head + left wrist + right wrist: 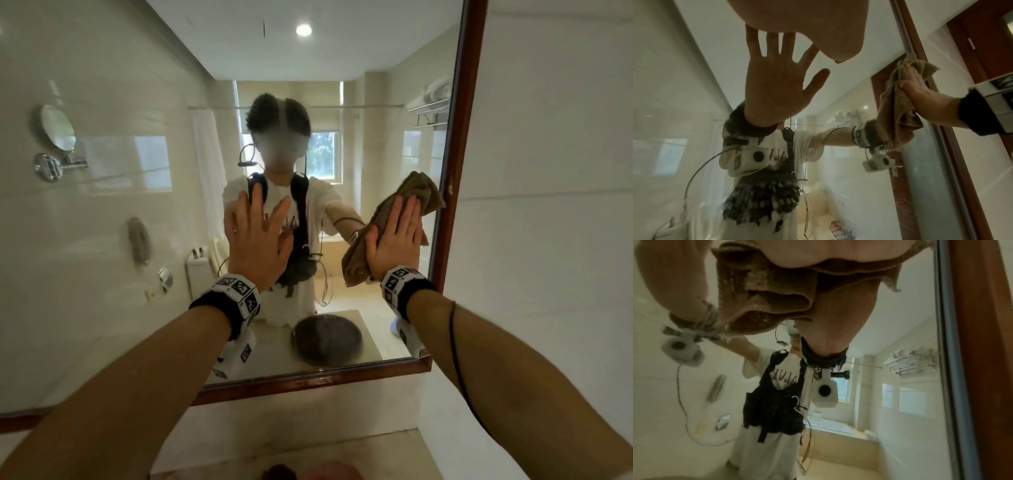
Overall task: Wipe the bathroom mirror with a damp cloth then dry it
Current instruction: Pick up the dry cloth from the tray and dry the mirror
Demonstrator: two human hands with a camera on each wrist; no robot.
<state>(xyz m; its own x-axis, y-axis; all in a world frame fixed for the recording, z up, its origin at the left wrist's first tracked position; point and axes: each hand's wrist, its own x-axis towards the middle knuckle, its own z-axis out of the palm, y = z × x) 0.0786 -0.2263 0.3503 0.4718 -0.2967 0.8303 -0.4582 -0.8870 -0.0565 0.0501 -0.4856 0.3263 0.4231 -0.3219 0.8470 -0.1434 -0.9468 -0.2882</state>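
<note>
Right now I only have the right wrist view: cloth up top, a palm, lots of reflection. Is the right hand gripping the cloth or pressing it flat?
Observer: The head view shows the right hand pressing the brown cloth against the mirror with straight fingers, not gripping it.
Operator: Where on the glass is it?
Observer: By the mirror's right edge, the cloth's top corner almost at the wooden frame.
Operator: And the left hand?
Observer: The left hand lies flat on the glass with fingers spread, left of the cloth and holding nothing.
</note>
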